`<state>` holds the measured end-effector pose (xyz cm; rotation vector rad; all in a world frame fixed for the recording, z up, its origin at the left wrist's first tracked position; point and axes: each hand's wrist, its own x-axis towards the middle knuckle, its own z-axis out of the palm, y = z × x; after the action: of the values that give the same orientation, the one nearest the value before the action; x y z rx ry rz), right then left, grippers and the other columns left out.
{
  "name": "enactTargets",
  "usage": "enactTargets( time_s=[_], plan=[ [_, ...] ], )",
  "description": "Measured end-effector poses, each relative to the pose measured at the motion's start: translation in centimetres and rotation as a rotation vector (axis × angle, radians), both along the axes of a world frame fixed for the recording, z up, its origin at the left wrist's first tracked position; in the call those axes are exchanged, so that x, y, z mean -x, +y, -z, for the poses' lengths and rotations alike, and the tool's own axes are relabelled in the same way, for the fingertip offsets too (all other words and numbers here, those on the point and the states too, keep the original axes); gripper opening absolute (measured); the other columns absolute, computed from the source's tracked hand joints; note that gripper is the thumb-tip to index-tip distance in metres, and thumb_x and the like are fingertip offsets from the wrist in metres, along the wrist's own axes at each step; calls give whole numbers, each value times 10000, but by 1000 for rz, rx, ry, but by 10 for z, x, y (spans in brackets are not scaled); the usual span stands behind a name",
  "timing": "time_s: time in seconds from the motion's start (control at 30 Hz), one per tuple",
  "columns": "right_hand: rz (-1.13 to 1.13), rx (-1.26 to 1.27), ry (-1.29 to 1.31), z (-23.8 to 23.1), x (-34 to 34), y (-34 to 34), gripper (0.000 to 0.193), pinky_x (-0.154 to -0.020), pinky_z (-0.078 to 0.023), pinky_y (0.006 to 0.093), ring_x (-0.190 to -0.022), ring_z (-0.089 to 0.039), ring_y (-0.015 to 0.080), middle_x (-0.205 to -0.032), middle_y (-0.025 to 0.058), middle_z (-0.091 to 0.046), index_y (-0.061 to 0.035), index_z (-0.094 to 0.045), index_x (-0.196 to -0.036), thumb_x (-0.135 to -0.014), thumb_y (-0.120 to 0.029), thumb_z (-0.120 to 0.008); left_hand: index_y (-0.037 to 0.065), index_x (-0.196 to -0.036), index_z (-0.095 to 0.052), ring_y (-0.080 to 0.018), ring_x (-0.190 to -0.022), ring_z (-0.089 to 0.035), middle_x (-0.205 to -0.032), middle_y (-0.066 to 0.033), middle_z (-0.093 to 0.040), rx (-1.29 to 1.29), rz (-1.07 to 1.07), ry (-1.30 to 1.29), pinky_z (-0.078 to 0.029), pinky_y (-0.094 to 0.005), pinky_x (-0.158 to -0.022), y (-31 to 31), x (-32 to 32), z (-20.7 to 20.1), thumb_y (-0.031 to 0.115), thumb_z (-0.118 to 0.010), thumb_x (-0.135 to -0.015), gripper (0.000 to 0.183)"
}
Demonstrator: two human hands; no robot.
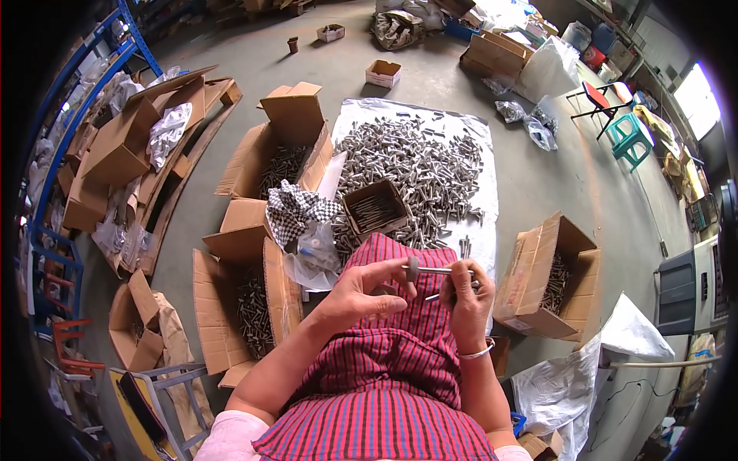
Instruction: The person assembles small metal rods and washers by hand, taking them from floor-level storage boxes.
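My right hand point(467, 298) is closed around a long metal rod like a bolt point(438, 270), which points left, roughly level, above my lap. A dark grey disc point(413, 269) sits at the rod's left end. Below it, the tip of another metal piece point(433, 297) sticks out from the same hand. My left hand point(361, 296) has its fingers apart, with the index fingertip at the disc and the thumb well away. Beyond my knees, a heap of metal bolts point(415, 161) covers a white sheet point(486, 184). An open small carton point(393, 223) of thin rods stands on the heap's near edge.
Open cardboard boxes of metal parts stand to my left point(284, 288) and right point(530, 269), with another box point(246, 165) farther left. A checkered cloth point(296, 211) and clear plastic bag point(314, 257) lie beside the heap. A green stool point(630, 142) stands far right.
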<state>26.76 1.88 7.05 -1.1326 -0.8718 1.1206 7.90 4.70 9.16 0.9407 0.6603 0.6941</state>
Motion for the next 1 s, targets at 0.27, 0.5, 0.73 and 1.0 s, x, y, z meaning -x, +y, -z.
enactTargets(
  time_s=[0.27,0.5,0.73,1.0],
  plan=[
    [-43,-5,-94,-4,0,2,216,-396,-250,183,-438,-366,18,-539,-46,-455,-43,-537,-754,-901,-201,-552,32,-1065,-580,-44,-740,-529,-848,13,-552,-220,-199,35,-434,-173,-641,4,-16,11,96,-625,-817,260],
    [-53,-5,-74,0,-1,2,209,-398,-257,183,-441,-373,17,-534,-49,-456,-40,-538,-757,-896,-195,-560,46,-1058,-537,-3,-630,-465,-817,37,-528,-260,-249,168,-389,-158,-538,1,-20,18,197,-641,-838,286],
    [-34,-13,-54,3,-3,1,209,-396,-254,184,-441,-370,16,-536,-49,-454,-34,-535,-758,-896,-188,-559,79,-1159,-500,-5,-597,-464,-899,3,-527,-221,-326,149,-382,-148,-543,-4,-19,18,163,-633,-839,356],
    [-49,-9,-139,6,-3,1,238,-378,-249,187,-423,-365,25,-531,-34,-445,-44,-527,-738,-909,-210,-534,33,-1092,-547,-24,-525,-455,-738,12,-551,-417,-404,176,-354,-164,-452,-4,-26,32,308,-559,-885,344]
  ],
)
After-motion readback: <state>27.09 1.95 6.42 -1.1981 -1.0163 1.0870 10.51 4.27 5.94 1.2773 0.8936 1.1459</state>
